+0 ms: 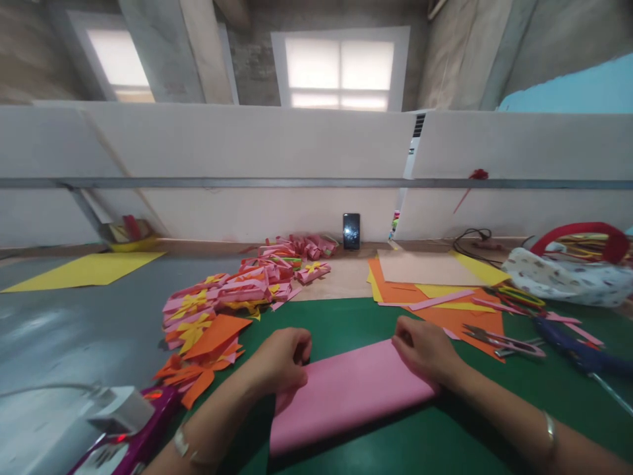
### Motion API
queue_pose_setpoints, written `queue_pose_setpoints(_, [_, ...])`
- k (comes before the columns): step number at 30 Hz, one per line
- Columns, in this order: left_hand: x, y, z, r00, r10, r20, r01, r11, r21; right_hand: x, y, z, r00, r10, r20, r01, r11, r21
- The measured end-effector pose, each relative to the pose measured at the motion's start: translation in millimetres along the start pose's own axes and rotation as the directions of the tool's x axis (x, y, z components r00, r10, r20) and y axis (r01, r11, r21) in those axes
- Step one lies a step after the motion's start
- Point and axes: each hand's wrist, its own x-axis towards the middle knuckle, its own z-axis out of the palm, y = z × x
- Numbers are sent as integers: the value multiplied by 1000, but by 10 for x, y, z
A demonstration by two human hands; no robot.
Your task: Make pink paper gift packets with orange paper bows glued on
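Observation:
A pink sheet (353, 392), folded over into a long strip, lies at a slant on the green mat (331, 316) in front of me. Paper or felt, I cannot tell which. At its left end my left hand (284, 359) is closed on the upper edge, fingers curled inward. My right hand (425, 349) pinches the upper right corner with fingers bent. Its rounded fold faces me. Cut orange pieces (217, 343) lie just left of my left hand. Small scissors (504, 341) with a pink handle rest to the right of my right hand.
Pink and yellow flower-like pieces (252, 280) are heaped at back left. Orange sheets (475, 320) and pink strips lie at back right, near a blue glue gun (578, 343) and a white fabric basket (564, 277). A purple power strip (133, 435) sits front left; a phone (351, 231) stands behind.

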Motion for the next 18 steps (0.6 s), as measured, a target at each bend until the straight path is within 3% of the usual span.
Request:
queue_pose_setpoints(6, [7, 5, 23, 994, 109, 32, -112, 984, 135, 21, 25, 1, 998, 5, 57, -3, 999, -34])
queue_pose_setpoints(9, [-34, 73, 65, 978, 207, -10, -201, 958, 204, 34, 22, -10, 997, 3, 77, -1, 1000, -23])
queue_pose_setpoints(11, [-82, 144, 100, 937, 348, -40, -326, 908, 264, 44, 20, -9, 996, -1, 86, 2, 1000, -13])
queue_pose_setpoints(14, [-141, 258, 119, 839, 542, 49, -524, 780, 342, 56, 22, 3, 996, -6, 92, 7, 1000, -1])
queue_pose_setpoints(15, [-145, 297, 112, 820, 564, 98, -558, 750, 355, 58, 23, 8, 996, -8, 90, 8, 1000, 3])
queue_pose_setpoints(18, [-85, 419, 88, 818, 536, 208, -573, 728, 376, 57, 23, 15, 997, -10, 77, 9, 1000, 13])
